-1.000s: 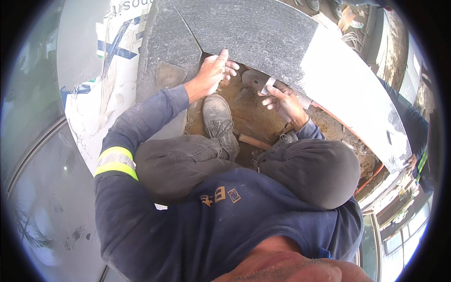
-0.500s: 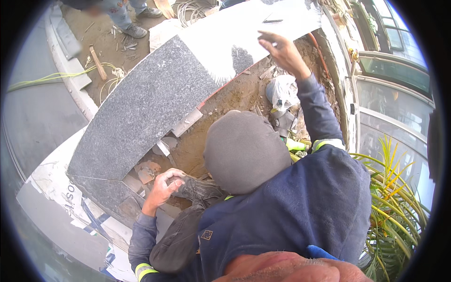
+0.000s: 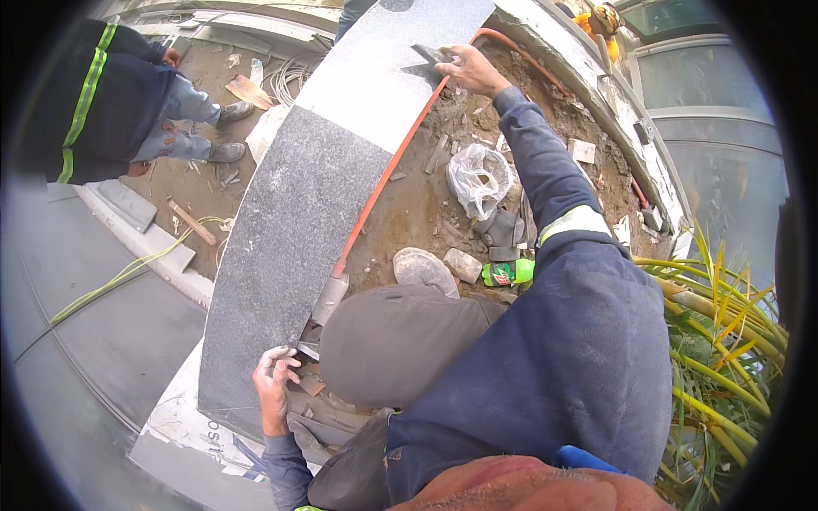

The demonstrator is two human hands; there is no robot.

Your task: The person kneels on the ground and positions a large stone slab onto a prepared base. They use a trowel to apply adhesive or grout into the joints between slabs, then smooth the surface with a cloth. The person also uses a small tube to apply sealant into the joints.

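Note:
A long, curved grey speckled stone slab (image 3: 273, 187) runs from the near left to the far middle, its far section glaring in sunlight. My right hand (image 3: 473, 70) reaches over that far section, with fingers pinched on a small dark flat tool (image 3: 429, 56) just above the surface. The tool's exact kind is unclear, and its shadow falls on the stone beside it. My left hand (image 3: 274, 383) is at the slab's near right edge, fingers loosely curled and apart, with nothing visible in them. Whether it touches the stone I cannot tell.
An orange-red tube (image 3: 383, 192) follows the slab's right edge. On the dirt lie a white plastic bag (image 3: 480, 180), a green bottle (image 3: 509, 272) and rubble. A co-worker (image 3: 111, 94) stands at the far left; another person (image 3: 596, 25) shows at top right. Palm fronds (image 3: 716, 358) crowd the right.
My view has shifted and my head's cap no longer covers the middle. My right hand now holds the dark tool that lay on the slab. The co-worker at left shows more fully.

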